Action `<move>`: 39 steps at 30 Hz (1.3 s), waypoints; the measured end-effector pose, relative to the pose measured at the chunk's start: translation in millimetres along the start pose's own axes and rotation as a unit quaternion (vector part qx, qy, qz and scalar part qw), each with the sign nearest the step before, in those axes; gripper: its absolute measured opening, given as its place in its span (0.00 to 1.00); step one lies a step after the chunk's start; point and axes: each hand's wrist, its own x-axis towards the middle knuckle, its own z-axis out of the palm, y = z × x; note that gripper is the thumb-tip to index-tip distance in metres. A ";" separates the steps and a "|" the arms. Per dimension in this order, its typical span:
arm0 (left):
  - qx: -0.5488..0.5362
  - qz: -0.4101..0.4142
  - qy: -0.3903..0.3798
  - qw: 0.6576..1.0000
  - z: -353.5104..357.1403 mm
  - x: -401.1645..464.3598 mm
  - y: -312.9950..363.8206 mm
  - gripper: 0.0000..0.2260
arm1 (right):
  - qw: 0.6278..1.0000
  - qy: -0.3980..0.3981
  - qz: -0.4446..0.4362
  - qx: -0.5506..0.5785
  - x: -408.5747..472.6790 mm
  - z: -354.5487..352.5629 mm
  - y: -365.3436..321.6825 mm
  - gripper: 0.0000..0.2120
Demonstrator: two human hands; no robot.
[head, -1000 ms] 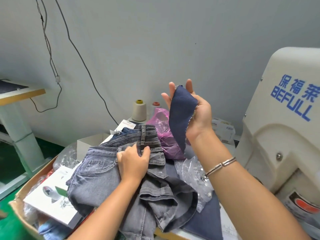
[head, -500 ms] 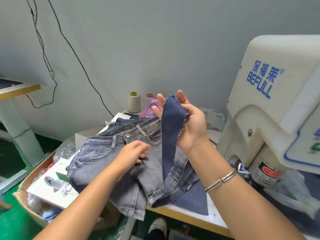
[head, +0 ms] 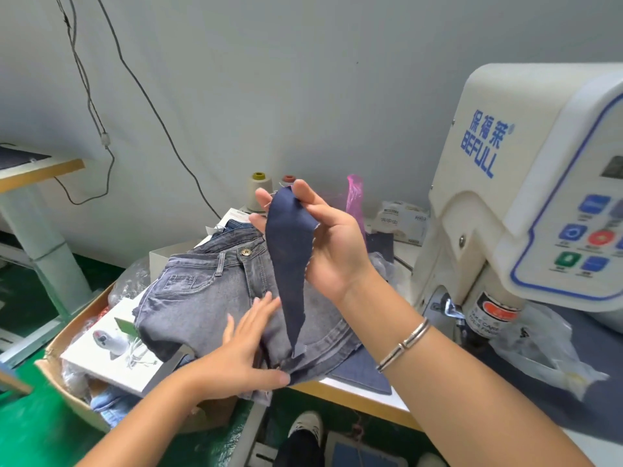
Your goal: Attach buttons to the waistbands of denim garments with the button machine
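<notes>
The left hand has flattened open onto the jeans; right hand pinches the denim strip. Smooth the waistband flat first.

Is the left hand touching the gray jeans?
Touching. The head view shows the left hand lying flat with straight fingers on the gray jeans, with no gap between palm and cloth.

The single head-worn camera is looking forward and down from close above the bench, the right hand's grip sitting near centre frame.
</notes>
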 end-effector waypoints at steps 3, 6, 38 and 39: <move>-0.329 0.070 0.061 0.940 1.7 -3.7 13.8 0.21 | 0.999 0.042 -0.008 0.003 1.8 -11.0 -8.7 0.16; -0.279 0.051 0.084 0.955 -0.9 -4.7 24.2 0.11 | 0.976 0.162 -0.065 -0.130 0.1 -38.5 -25.3 0.25; 0.187 0.109 0.356 0.909 39.9 5.5 25.6 0.12 | 0.457 0.352 0.050 -0.815 -37.9 -138.8 -32.5 0.14; 0.188 0.104 0.359 0.908 38.7 7.4 33.7 0.12 | 0.465 0.364 0.056 -0.805 -38.9 -138.5 -32.7 0.15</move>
